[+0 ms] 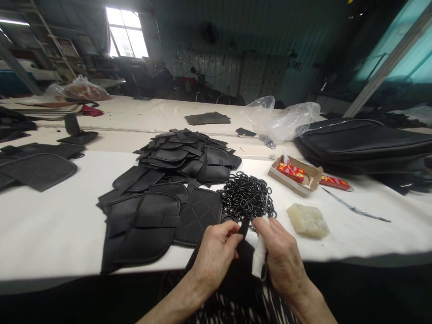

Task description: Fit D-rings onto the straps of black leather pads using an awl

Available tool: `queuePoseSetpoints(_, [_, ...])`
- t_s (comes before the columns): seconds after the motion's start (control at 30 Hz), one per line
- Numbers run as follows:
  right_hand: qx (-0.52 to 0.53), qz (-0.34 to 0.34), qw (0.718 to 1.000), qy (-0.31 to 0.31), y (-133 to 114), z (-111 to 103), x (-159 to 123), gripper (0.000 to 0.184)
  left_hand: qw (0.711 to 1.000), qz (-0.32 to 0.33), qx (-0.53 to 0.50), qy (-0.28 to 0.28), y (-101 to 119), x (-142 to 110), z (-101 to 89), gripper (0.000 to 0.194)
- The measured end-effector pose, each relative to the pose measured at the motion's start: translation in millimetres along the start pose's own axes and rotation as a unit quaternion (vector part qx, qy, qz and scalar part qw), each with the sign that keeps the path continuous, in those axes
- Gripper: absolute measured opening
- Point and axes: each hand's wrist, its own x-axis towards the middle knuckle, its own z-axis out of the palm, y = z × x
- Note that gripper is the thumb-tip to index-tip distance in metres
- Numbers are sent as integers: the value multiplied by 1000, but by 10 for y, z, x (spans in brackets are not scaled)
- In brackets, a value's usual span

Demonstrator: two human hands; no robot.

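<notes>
White-covered table [357, 234], black strap [245, 225] pinched by left fingers [232, 235], white-handled tool [259, 256] gripped in right hand [281, 252], near table's front edge.

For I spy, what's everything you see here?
Rings: many, black, centre
Pouches: many, black, left of rings
Box: one, brown, right of rings
Packets: at least two, red, in and beside box
Lump: one, yellowish, near box
Thin tool: one, grey, right
Plastic: one heap, clear, behind box
Big bag: one, black, far right
Window: one, white, back left
Table: one, white, underneath
Strap: one, black, left hand
Handle: one, white, right hand
Hands: two, bare, front
</notes>
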Motion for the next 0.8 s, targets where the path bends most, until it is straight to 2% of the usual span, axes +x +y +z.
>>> queuePoseSetpoints(0.23, [-30,-14,999,0,-19,32,3,20,1000,-2,7,-2,14,-11,-7,15])
queuePoseSetpoints(0.57, [-121,-136,983,20,-6,76,73,27,1000,8,7,7,11,-10,-9,25])
queuePoseSetpoints(0.8, [-143,-203,967,59,91,140,86,21,1000,13,-19,10,-34,-1,17,25])
